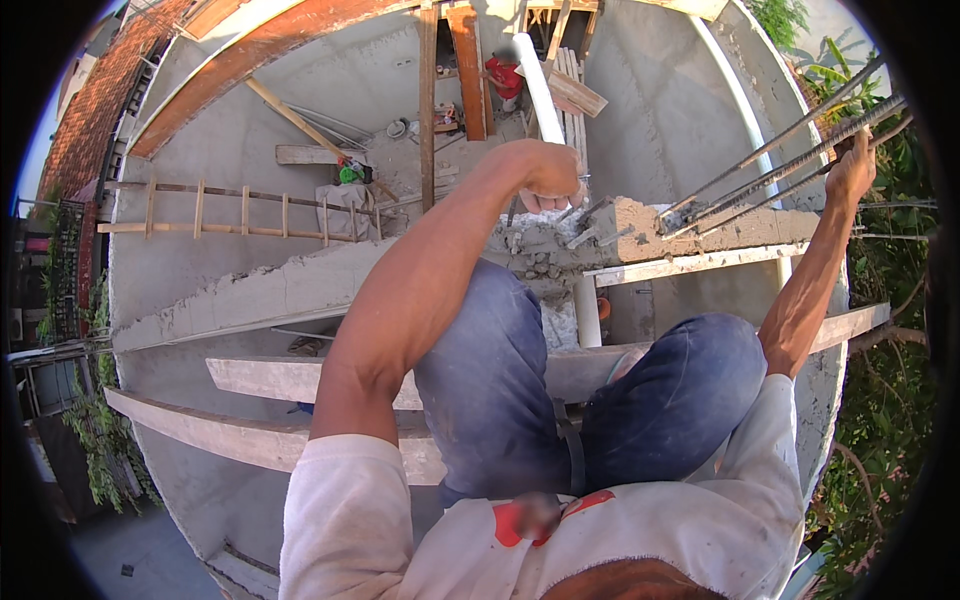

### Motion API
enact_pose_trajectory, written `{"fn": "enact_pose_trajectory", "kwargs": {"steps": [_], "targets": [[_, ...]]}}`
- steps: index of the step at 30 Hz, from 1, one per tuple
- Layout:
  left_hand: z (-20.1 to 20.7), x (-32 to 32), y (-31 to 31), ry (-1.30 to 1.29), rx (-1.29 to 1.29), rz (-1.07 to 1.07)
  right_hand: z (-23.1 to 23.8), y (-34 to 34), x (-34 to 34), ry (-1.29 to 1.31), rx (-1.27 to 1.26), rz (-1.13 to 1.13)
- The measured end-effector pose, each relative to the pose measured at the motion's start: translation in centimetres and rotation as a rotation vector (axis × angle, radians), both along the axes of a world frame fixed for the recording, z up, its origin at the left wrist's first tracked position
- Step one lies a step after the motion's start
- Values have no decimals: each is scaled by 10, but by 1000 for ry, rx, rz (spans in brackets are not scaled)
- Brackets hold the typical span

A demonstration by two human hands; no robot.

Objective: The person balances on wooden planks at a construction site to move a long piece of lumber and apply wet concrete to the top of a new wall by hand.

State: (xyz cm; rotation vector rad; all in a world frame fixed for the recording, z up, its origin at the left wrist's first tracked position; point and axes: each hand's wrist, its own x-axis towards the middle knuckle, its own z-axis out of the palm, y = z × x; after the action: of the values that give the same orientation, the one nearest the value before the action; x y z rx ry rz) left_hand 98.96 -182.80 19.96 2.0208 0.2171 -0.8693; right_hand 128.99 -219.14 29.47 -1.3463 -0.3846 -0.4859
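my left hand (552, 180), mid-frame, is fisted around a small metal tool (580, 208) over broken concrete (560, 240); my right hand (852, 165), upper right, grips rebar (780, 160).

No packages, labels, signs or screens are in view.

Two hands: left hand (548, 178), right hand (851, 172). Four steel rebars (790, 155) protruding from one broken concrete column top (640, 225). One wooden ladder (230, 210). One white pipe (540, 90).
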Motion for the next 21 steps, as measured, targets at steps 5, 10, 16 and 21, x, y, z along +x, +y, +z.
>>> {"fn": "enact_pose_trajectory", "kwargs": {"steps": [5, 10, 16, 21], "targets": [[0, 0, 0, 6, -6, 21, 1, 2, -1, -4, 18, -8], [-6, 1, 3, 23, -21, 49, 0, 4, -2, -19, 19, -16], [-7, 1, 4, 15, -18, 24, -3, 1, 5, -13, 12, -37], [-4, 0, 4, 9, -6, 28, -7, -4, 11, -16, -6, -39]]}}
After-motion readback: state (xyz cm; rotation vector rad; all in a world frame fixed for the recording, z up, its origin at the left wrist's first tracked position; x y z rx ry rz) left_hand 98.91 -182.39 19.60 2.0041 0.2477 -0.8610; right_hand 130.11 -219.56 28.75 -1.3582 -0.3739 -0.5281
